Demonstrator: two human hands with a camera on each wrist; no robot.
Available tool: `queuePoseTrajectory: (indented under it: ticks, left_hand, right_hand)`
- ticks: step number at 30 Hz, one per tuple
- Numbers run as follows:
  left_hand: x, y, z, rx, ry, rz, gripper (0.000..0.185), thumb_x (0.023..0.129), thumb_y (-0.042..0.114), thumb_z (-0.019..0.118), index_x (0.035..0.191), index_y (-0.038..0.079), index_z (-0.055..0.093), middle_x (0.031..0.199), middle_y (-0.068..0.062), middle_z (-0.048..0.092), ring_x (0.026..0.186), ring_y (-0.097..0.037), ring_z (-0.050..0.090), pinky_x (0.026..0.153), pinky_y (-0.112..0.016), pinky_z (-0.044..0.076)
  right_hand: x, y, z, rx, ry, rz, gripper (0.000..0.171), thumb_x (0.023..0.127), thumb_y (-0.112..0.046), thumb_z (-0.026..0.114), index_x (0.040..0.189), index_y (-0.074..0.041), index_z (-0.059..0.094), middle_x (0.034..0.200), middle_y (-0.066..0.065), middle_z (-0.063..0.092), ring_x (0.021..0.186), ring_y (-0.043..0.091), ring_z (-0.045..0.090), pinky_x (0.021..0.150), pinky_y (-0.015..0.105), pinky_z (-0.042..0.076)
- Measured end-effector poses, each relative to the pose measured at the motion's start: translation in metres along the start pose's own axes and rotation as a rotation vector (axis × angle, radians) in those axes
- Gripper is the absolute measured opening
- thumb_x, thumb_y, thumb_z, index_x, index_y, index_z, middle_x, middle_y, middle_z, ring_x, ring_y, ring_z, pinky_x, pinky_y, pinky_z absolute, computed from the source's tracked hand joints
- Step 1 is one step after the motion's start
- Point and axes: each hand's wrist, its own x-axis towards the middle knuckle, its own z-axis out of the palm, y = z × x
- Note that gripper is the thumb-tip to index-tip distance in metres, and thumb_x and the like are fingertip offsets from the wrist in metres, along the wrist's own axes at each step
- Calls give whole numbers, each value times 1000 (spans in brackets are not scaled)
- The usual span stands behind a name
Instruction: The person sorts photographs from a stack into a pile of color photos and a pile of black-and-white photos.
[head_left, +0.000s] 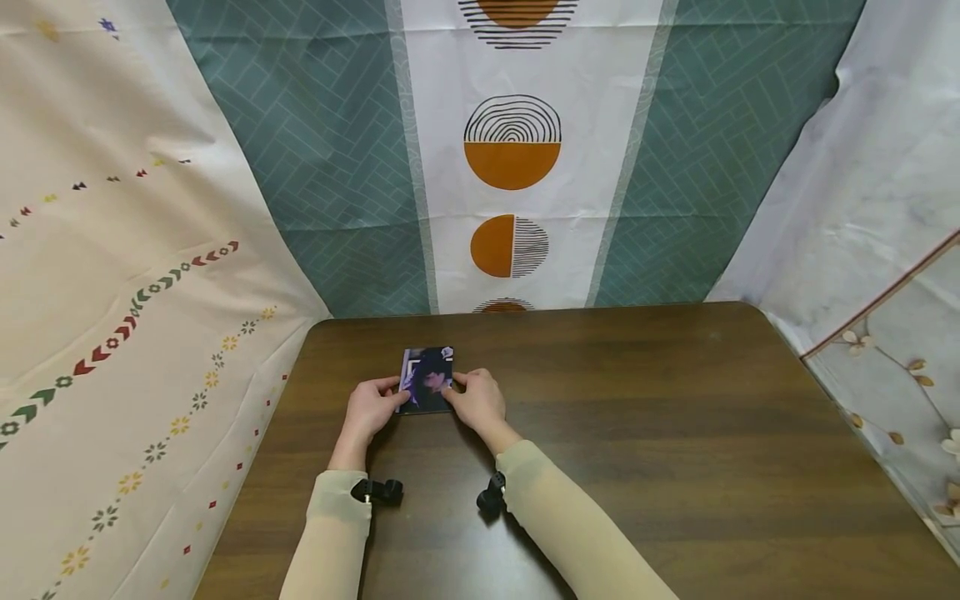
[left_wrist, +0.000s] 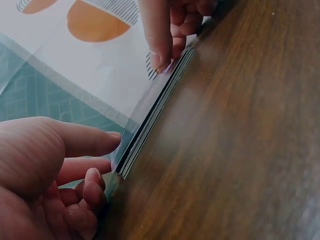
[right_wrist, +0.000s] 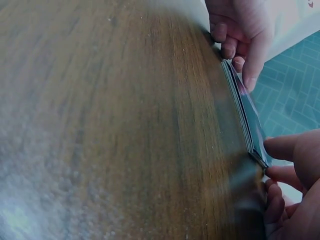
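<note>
**Two hands hold a small stack of cards on a dark worktop**

A dark brown wooden worktop (head_left: 637, 433) fills the lower part of the head view. Behind it hang patterned cloths: a teal and white one with orange half circles (head_left: 512, 142) in the upper centre, a cream one with small coloured motifs (head_left: 112, 292) on the left side, and a pale flowered one (head_left: 885, 250) on the right side.

The stack of cards (head_left: 427, 380) lies flat on the worktop, a little left of the centre of the head view, near the far edge. Its top card shows a dark purple picture. In the wrist views the stack is thin, with several layered edges visible.

The left hand (head_left: 369, 410) holds the left side of the stack; its thumb lies on the top at the near corner and the curled fingers (left_wrist: 92, 187) are just beside the edge. The right hand (head_left: 476, 400) grips the right side in the same way, with a fingertip pressing on the upper edge. Both sleeves are beige.
</note>
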Motion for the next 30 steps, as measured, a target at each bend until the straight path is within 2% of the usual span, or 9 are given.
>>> queuePoseTrajectory:
  ticks: [13,20,24,27,30]
  left_hand:
    - [-1,1,-1,-36,5,-15,47,97,20,79,138,-2,71,83,-2,55,83,-22,52,71,-34,39]
    - [-3,4,-1,-75,40,-4,48,98,21,78,140,0,70,84,-3,55,80,-23,51,68,-33,38]
    - [-5,5,0,-108,78,-7,47,97,20,80,139,3,71,93,-7,61,90,-25,55,72,-32,41]
    - [-5,7,1,-142,108,-5,46,96,19,81,138,4,72,99,-8,67,96,-25,58,77,-30,44]
    - [-5,10,3,-180,129,0,45,95,18,82,138,5,73,97,-7,71,94,-22,60,77,-28,45]
  right_hand:
    - [2,1,-2,52,-14,-28,44,99,-35,75,137,-13,75,127,16,69,119,34,65,101,50,51]
    - [2,2,-2,156,-5,-15,45,100,-38,75,138,-16,75,134,13,71,127,34,64,107,51,49]
    - [2,2,-1,241,19,2,43,99,-34,76,138,-16,75,122,5,78,123,30,68,104,50,50]
    - [2,1,0,317,44,23,41,97,-29,78,136,-15,76,107,-1,80,113,26,72,98,45,53]
    - [2,1,0,404,68,32,42,94,-23,81,134,-12,77,97,-1,80,101,21,73,93,41,53]
